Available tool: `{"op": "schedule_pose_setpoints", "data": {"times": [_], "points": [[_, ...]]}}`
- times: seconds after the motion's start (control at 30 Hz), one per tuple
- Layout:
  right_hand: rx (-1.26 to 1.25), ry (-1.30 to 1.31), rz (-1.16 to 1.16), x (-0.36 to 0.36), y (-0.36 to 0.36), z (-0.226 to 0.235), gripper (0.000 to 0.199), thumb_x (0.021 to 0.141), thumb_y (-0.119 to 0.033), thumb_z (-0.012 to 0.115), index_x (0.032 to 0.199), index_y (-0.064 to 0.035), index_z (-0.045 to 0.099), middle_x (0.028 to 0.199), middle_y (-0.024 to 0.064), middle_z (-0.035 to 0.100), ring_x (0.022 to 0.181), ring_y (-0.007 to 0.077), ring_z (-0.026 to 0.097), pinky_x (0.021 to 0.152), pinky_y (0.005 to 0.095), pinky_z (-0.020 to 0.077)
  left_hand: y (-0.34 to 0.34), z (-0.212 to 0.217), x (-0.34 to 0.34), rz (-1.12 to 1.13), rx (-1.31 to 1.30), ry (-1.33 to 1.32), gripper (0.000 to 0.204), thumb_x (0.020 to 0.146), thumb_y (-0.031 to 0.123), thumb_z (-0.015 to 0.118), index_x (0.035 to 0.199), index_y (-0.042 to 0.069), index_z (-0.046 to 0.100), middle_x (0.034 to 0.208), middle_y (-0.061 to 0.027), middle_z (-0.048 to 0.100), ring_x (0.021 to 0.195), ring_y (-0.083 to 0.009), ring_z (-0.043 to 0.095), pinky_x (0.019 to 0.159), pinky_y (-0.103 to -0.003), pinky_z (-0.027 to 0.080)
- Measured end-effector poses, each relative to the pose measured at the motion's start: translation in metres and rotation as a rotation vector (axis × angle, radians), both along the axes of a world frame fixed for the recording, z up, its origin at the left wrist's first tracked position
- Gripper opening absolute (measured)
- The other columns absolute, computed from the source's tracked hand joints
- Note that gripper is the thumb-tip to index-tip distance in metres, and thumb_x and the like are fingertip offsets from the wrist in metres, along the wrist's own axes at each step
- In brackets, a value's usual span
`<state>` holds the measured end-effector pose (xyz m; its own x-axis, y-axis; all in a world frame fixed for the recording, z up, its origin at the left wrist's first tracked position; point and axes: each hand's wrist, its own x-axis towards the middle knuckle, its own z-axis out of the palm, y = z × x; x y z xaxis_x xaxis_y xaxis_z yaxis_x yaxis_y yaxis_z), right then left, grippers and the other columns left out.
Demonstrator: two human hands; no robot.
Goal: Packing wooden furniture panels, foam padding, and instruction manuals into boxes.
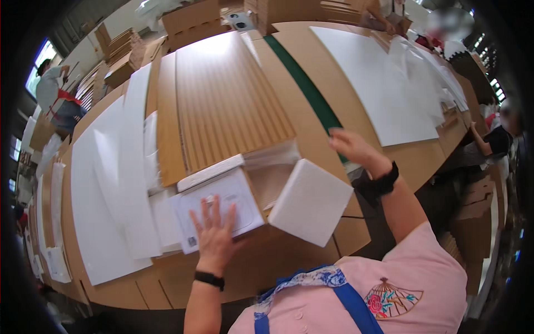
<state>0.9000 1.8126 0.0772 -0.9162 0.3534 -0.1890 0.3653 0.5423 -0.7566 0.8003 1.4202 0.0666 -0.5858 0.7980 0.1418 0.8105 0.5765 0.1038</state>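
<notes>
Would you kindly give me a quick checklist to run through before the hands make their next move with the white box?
1. Left hand flat on the white box: ok.
2. Right hand free, open, holding nothing: ok.
3. Foam block beside the box, within reach: ok.
4. Foam strip lies along the box's far edge: ok.
5. Box closed: cannot tell.
6. Cardboard stack behind is even: ok.

We note a pink short-sleeved top with an embroidered fan motif, blue apron straps, and a black band on each wrist.
</notes>
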Motion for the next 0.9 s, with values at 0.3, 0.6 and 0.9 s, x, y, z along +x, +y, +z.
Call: {"op": "schedule_pose_setpoints", "data": {"times": [0.3,0.6,0.9], "points": [[-0.769,0.078,-0.232,0.118,-0.048,-0.068,0.062,0.080,-0.038,0.067,0.128,-0.0040,0.048,0.110,0.0059,0.059,0.096,0.0134,0.055,0.079,0.0282,0.0442,0.075,-0.019,0.093,-0.216,0.243,-0.105,0.044,0.075,0.017,0.069,0.115,0.003,0.057,0.119,-0.0125,0.053,0.111,-0.0318,0.049,0.093,-0.039,0.041],[-0.602,0.012,0.011,0.030,0.024,-0.027,0.048,0.080,-0.039,0.065,0.108,-0.0017,0.054,0.087,0.0038,0.058,0.074,0.0126,0.054,0.062,0.0268,0.0439,0.086,0.020,0.106,-0.113,0.325,-0.038,0.053,0.073,0.034,0.072,0.120,0.013,0.056,0.125,-0.0109,0.051,0.121,-0.0292,0.043,0.099,-0.044,0.033],[-0.090,0.257,-0.113,-0.023,-0.043,-0.104,0.068,0.093,-0.042,0.048,0.132,0.0110,0.031,0.128,0.0322,0.043,0.122,0.0376,0.042,0.103,0.0417,0.0312,0.106,-0.043,0.071,-0.112,0.051,0.063,0.056,0.080,0.010,0.051,0.134,0.021,0.044,0.141,-0.0111,0.039,0.131,-0.0306,0.036,0.106,-0.053,0.024]]}}
